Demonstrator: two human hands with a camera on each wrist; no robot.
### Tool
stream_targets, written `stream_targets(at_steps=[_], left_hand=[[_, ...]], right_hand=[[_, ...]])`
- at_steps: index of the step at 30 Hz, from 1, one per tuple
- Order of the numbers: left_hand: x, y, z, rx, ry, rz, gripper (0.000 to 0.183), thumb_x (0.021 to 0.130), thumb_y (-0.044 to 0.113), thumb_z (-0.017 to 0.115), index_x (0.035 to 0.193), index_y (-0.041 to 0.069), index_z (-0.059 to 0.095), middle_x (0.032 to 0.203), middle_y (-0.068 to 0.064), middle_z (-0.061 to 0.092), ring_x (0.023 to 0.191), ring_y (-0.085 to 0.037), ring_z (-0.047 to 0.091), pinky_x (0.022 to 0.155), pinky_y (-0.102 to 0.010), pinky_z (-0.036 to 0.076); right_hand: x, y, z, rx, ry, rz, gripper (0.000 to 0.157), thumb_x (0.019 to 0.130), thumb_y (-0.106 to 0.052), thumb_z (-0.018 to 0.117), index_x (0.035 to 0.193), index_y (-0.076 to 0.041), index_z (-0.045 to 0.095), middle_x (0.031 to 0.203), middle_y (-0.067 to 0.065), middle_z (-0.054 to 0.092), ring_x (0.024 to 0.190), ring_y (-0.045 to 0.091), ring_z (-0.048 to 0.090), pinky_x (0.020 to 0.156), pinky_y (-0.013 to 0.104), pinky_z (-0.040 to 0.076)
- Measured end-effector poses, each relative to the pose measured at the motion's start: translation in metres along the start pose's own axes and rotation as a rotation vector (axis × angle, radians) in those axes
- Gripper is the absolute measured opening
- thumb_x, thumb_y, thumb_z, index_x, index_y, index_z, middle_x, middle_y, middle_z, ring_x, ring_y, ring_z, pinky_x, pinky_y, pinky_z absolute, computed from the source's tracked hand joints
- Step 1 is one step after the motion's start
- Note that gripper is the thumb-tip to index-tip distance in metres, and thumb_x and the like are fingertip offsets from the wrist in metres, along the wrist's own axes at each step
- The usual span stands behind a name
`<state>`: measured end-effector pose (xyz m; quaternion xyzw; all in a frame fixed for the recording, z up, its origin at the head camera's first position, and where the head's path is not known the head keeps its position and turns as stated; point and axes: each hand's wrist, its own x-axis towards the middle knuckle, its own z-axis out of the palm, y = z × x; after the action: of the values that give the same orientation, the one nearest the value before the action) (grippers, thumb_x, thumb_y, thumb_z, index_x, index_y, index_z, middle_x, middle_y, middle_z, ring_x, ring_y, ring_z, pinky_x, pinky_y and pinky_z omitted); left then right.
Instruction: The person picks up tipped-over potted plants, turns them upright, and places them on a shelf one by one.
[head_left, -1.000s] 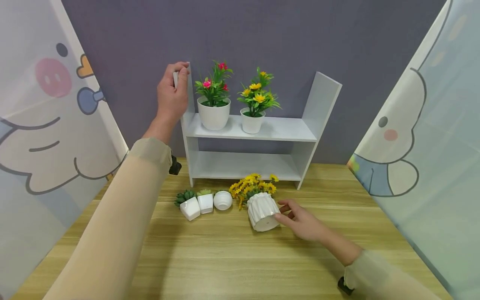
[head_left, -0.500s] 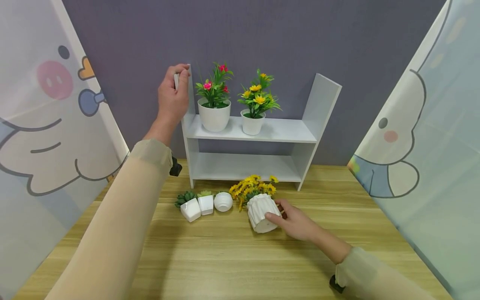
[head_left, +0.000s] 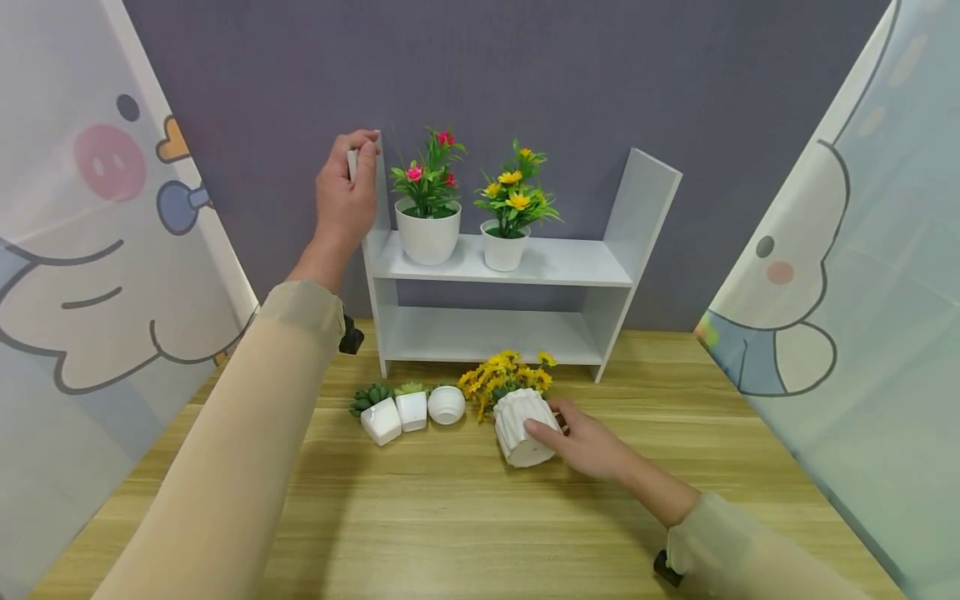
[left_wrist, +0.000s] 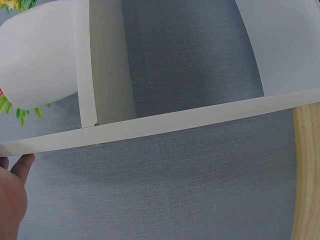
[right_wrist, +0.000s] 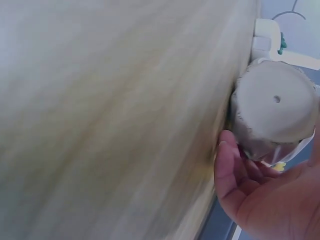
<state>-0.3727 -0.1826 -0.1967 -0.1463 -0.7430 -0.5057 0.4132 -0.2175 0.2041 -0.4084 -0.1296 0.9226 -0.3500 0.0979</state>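
Observation:
My left hand (head_left: 347,187) grips the top of the left side panel of a white two-tier shelf (head_left: 502,275). In the left wrist view its fingers (left_wrist: 23,166) touch the panel's edge. On the table, my right hand (head_left: 585,442) holds a white ruffled flowerpot (head_left: 519,425) lying on its side, thumb across the pot and fingers at its far side. Yellow flowers (head_left: 501,373) spill from the pot toward the shelf. The right wrist view shows the pot's round base (right_wrist: 277,102) with a small hole, and fingers curled at its lower side.
Two white pots, one with pink flowers (head_left: 427,229) and one with yellow flowers (head_left: 506,246), stand on the upper board. Left of the ruffled pot, small white potted succulents (head_left: 381,419) lie in a row on the wooden table (head_left: 450,533). A grey wall (head_left: 540,75) rises behind the shelf.
My right hand has moved left onto the ruffled pot, its thumb now farther across the side. The left hand keeps its hold on the shelf panel.

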Motion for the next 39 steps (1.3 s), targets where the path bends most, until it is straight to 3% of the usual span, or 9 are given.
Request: stream_targets(at_steps=[3, 8, 10, 16, 25, 32, 39], left_hand=[[0.0, -0.001, 0.0, 0.0, 0.001, -0.001, 0.037, 0.118, 0.037, 0.049, 0.132, 0.007, 0.064, 0.152, 0.002, 0.066, 0.139, -0.01, 0.06, 0.106, -0.023, 0.044], [0.0, 0.0, 0.0, -0.001, 0.002, -0.007, 0.037, 0.118, 0.038, 0.05, 0.131, 0.007, 0.065, 0.152, 0.002, 0.066, 0.136, -0.012, 0.062, 0.104, -0.023, 0.044], [0.0, 0.0, 0.0, -0.001, 0.004, -0.007, 0.037, 0.118, 0.038, 0.05, 0.132, 0.008, 0.065, 0.152, 0.002, 0.066, 0.136, -0.012, 0.062, 0.104, -0.023, 0.044], [0.0, 0.001, 0.001, 0.001, 0.001, -0.005, 0.037, 0.118, 0.037, 0.049, 0.134, 0.007, 0.064, 0.15, -0.001, 0.067, 0.136, -0.014, 0.062, 0.103, -0.023, 0.044], [0.0, 0.001, 0.0, 0.009, 0.002, -0.003, 0.038, 0.118, 0.037, 0.049, 0.134, 0.006, 0.064, 0.152, -0.001, 0.067, 0.139, -0.015, 0.062, 0.108, -0.024, 0.045], [0.001, 0.001, 0.0, 0.013, 0.001, 0.003, 0.038, 0.118, 0.037, 0.049, 0.136, 0.007, 0.064, 0.148, -0.005, 0.068, 0.138, -0.015, 0.062, 0.109, -0.025, 0.045], [-0.001, 0.002, 0.0, 0.024, -0.007, -0.008, 0.04, 0.119, 0.037, 0.047, 0.137, 0.006, 0.063, 0.151, -0.003, 0.066, 0.138, -0.016, 0.06, 0.104, -0.023, 0.043]], right_hand=[[0.003, -0.006, -0.002, 0.014, -0.025, -0.004, 0.076, 0.108, -0.062, 0.061, 0.15, 0.0, 0.057, 0.126, 0.012, 0.072, 0.111, 0.024, 0.069, 0.092, 0.045, 0.058], [0.007, -0.012, -0.003, 0.099, -0.09, 0.026, 0.066, 0.106, -0.062, 0.065, 0.136, -0.003, 0.061, 0.104, 0.01, 0.072, 0.082, 0.025, 0.068, 0.066, 0.038, 0.056], [0.007, -0.013, -0.003, 0.121, -0.091, 0.042, 0.064, 0.105, -0.061, 0.067, 0.133, -0.004, 0.062, 0.1, 0.009, 0.072, 0.077, 0.024, 0.068, 0.063, 0.037, 0.056], [0.003, -0.014, 0.0, 0.109, -0.046, 0.042, 0.068, 0.102, -0.057, 0.072, 0.139, 0.0, 0.062, 0.105, 0.01, 0.073, 0.08, 0.021, 0.069, 0.067, 0.036, 0.059], [-0.007, -0.012, 0.005, 0.128, 0.03, 0.058, 0.085, 0.099, -0.053, 0.077, 0.156, 0.004, 0.051, 0.126, 0.018, 0.072, 0.087, 0.019, 0.072, 0.071, 0.035, 0.061], [-0.012, -0.008, 0.005, 0.185, 0.049, 0.048, 0.079, 0.098, -0.049, 0.08, 0.153, 0.002, 0.054, 0.12, 0.015, 0.072, 0.088, 0.02, 0.071, 0.073, 0.035, 0.063], [-0.018, -0.004, 0.005, 0.171, 0.08, 0.044, 0.081, 0.095, -0.047, 0.085, 0.15, 0.003, 0.053, 0.122, 0.012, 0.07, 0.1, 0.02, 0.066, 0.075, 0.034, 0.058]])
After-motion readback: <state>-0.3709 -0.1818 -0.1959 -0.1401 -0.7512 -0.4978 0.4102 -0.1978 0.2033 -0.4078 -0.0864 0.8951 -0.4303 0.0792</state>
